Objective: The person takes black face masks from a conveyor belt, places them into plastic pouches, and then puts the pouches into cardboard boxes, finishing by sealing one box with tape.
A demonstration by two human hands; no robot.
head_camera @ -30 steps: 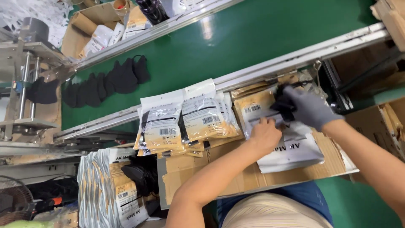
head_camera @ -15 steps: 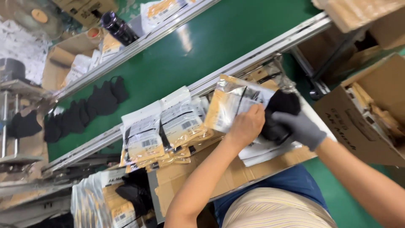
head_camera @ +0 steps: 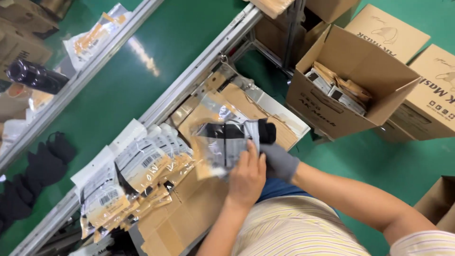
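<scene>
We look down on a long green conveyor belt point(head_camera: 156, 61) running diagonally across the view, edged by a metal rail point(head_camera: 189, 78). Below it sits a bench point(head_camera: 189, 213) covered in flattened brown cardboard. To the right, on the green floor, stands an open cardboard box point(head_camera: 350, 80) with filled packets lying inside it, and more boxes beside it. On the bench to the left, a fanned stack of sealed packets point(head_camera: 132, 180) lies overlapping, well apart from the box. Dark masks point(head_camera: 42, 166) rest in a row on the belt at far left.

Near the middle, both hands work close together over the bench. The left hand point(head_camera: 247, 178), bare, is clamped on a clear and tan pouch point(head_camera: 220, 142), holding it up at its right edge. The right hand point(head_camera: 279, 161), in a grey glove, grips a black folded mask point(head_camera: 266, 131) at the mouth of the pouch.

We judge the step to be sliding the mask into the pouch. The next move calls for keeping the mouth open and pushing the mask fully in.
</scene>
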